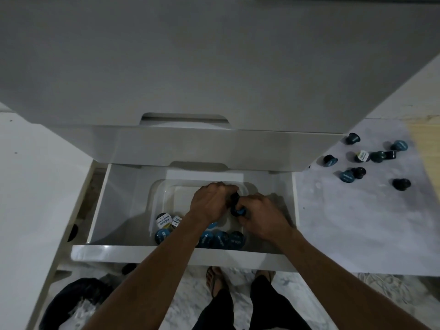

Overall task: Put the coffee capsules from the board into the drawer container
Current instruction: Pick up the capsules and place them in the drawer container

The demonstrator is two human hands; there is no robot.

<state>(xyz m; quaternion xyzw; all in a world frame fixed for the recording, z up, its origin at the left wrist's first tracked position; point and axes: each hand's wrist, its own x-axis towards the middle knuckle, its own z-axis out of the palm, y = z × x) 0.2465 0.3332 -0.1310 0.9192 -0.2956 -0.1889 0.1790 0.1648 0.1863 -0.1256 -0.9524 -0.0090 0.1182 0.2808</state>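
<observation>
Open white drawer [100, 203] holding one clear plastic container [157, 194]. Inside the container, along its near edge: two white-lidded coffee capsules [163, 220] with dark print, the wording too small to read, and about five blue-lidded capsules [235, 239] bearing a pale brand word that is blurred and not legible; one of them is largely covered by the left forearm, so the count is approximate. Both hands are over the container. Left hand [210, 202]: fingers curled round a dark capsule [234, 197], of which only a sliver shows. Right hand [259, 216]: fingers and thumb pinching a blue-lidded capsule [239, 211], its body mostly hidden in the grip. The two hands nearly touch. On the pale board [357, 222] to the right of the drawer: roughly ten loose capsules [352, 173], mostly dark-bodied, three showing blue lids with the same unreadable word, one showing a white lid [362, 155]; several touch or overlap, which makes the tally uncertain. Below the drawer front: two feet [214, 279] in sandals on marbled floor, and a dark bundle [78, 298] at lower left, cut by the frame edge.
</observation>
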